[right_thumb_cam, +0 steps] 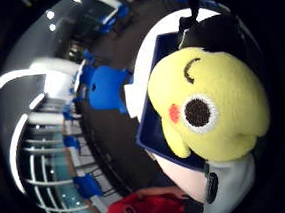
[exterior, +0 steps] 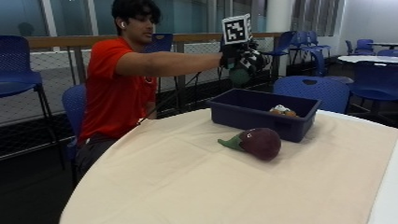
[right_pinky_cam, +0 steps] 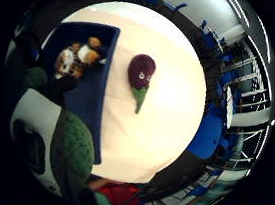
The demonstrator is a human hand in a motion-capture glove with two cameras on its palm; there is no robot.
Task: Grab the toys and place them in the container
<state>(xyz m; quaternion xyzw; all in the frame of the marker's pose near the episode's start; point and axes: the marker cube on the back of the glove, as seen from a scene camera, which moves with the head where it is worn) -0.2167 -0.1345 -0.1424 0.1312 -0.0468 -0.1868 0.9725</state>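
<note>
In the outside view my gloved right hand (exterior: 238, 52) is raised above the far side of the blue container (exterior: 261, 122) and grips a plush toy (exterior: 244, 70). That toy has a yellow face (right_thumb_cam: 210, 105) with a black eye and red cheek, and a green body (right_pinky_cam: 72, 148). It hangs over the blue container (right_thumb_cam: 157, 135). A striped orange and white plush (right_pinky_cam: 77, 57) lies inside the container (right_pinky_cam: 94, 95), and also shows as a small plush (exterior: 283, 110) over its rim. A purple eggplant plush (exterior: 258, 142) with a green stem lies on the cloth just in front of the container; the same eggplant (right_pinky_cam: 141, 74) sits beside the bin.
A cream cloth covers the round table (exterior: 187, 186). A blue chair (exterior: 311, 88) stands right behind the container, and more blue chairs (exterior: 18, 60) and a railing lie beyond. The person sits at the table's far left edge.
</note>
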